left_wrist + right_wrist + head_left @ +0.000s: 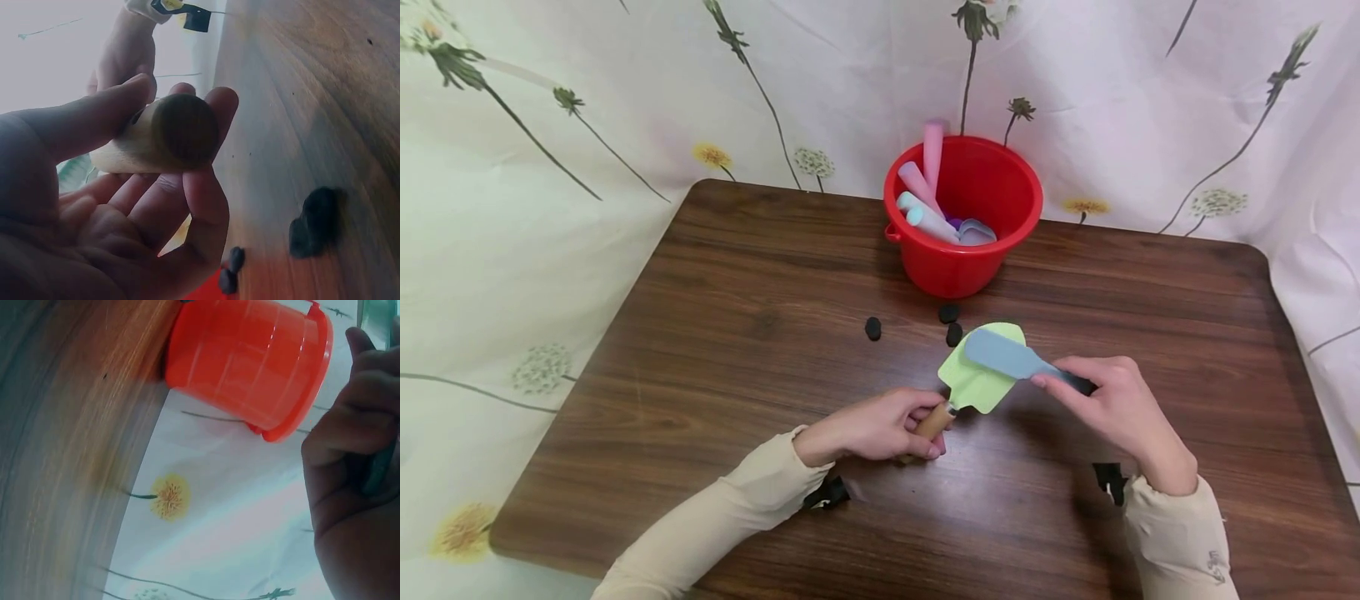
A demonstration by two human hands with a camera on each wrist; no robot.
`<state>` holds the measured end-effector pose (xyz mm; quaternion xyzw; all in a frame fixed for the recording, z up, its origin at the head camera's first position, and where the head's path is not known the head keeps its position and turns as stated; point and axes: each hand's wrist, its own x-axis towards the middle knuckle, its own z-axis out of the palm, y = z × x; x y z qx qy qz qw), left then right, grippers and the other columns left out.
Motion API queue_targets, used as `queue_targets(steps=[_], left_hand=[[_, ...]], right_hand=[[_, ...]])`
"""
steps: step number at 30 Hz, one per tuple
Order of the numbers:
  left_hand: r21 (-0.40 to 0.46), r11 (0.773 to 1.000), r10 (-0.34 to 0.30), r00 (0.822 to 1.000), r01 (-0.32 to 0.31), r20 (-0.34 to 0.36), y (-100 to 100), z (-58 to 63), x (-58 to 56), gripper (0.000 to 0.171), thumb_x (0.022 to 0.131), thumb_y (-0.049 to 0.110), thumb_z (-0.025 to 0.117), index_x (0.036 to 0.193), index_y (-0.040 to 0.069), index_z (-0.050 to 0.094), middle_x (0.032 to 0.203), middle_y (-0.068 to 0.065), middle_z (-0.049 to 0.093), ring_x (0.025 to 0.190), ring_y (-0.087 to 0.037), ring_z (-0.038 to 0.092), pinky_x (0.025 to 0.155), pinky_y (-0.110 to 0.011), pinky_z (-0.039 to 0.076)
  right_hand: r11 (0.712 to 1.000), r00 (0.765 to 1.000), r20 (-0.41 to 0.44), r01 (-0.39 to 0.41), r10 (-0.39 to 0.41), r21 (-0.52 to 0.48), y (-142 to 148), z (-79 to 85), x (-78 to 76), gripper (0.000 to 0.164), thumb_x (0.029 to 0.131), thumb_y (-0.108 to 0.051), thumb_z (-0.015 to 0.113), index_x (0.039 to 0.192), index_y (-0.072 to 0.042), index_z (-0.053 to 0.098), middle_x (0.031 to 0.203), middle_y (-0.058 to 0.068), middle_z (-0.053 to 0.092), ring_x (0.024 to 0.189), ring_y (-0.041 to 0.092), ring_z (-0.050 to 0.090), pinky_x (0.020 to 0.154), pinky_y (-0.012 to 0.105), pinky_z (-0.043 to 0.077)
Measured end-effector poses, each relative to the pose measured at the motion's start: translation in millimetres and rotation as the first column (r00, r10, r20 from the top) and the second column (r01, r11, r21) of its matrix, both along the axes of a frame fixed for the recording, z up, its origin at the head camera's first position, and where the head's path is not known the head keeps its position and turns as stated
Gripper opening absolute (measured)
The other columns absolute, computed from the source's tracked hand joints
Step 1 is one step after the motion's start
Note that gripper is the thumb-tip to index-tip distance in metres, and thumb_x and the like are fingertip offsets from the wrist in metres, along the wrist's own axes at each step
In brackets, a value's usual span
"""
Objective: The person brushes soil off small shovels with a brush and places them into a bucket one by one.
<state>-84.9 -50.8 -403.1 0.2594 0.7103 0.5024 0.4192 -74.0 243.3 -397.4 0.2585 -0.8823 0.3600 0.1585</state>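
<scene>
My left hand [887, 423] grips the wooden handle [178, 128] of a small trowel. Its light green blade [977, 387] points up and to the right in the head view. My right hand [1120, 400] holds a blue-grey spatula [1000, 353] by its dark handle, from the right. The spatula's flat end overlaps the green blade in the head view. Just beyond the blade, black pebbles [954, 335] lie on the table, with another pebble [873, 328] apart to the left. In the right wrist view, curled fingers partly hide the spatula.
A red bucket [951, 271] stands toward the back of the brown wooden table [722, 333]. Inside it are pink and pale blue handles [933, 154] and a grey scoop-like piece [976, 233]. White flowered cloth [647, 100] hangs behind the table and along its sides.
</scene>
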Motion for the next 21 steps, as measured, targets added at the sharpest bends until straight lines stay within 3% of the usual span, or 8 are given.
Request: queue_targets(steps=[6,13,17,21], left_hand=[[-0.028,1.000,-0.001,0.998,0.000,-0.066,-5,1.9,0.7,0.027,0.087,0.000,0.065,0.112,-0.005,0.055,0.097,-0.020,0.070,0.079,-0.007,0.064,0.070,-0.016,0.049],[-0.062,0.998,-0.013,0.992,0.006,-0.128,-15,4.4,-2.4,0.025,0.088,0.002,0.066,0.110,-0.002,0.058,0.091,-0.013,0.070,0.078,-0.011,0.065,0.070,-0.017,0.048],[-0.102,0.995,-0.037,0.963,0.009,-0.268,-27,14.6,-10.5,0.022,0.090,0.009,0.066,0.111,0.006,0.059,0.083,0.000,0.065,0.070,-0.007,0.058,0.064,-0.019,0.046],[-0.102,0.992,0.027,0.920,-0.072,-0.392,-38,32.5,-20.4,0.025,0.094,0.015,0.061,0.119,0.015,0.057,0.079,0.001,0.057,0.066,-0.011,0.053,0.061,-0.023,0.046]], right_hand=[[0.998,0.998,-0.039,0.050,-0.052,-0.049,8,2.2,-1.3,0.022,0.067,-0.002,0.083,0.083,-0.015,0.074,0.064,-0.012,0.061,0.053,-0.005,0.041,0.050,0.009,0.033],[0.980,0.980,-0.030,0.197,-0.196,0.038,20,7.7,-3.6,0.014,0.071,-0.007,0.082,0.082,-0.011,0.074,0.059,-0.009,0.058,0.050,-0.004,0.038,0.048,0.013,0.032],[0.949,0.956,-0.004,0.293,-0.295,0.114,28,5.4,-4.7,0.010,0.075,-0.013,0.080,0.082,-0.008,0.074,0.055,-0.006,0.057,0.049,-0.003,0.037,0.049,0.015,0.032],[0.939,0.942,0.090,0.308,-0.323,0.151,32,-0.6,-2.8,0.010,0.081,-0.019,0.077,0.082,-0.010,0.072,0.054,-0.007,0.051,0.049,0.000,0.036,0.048,0.016,0.030]])
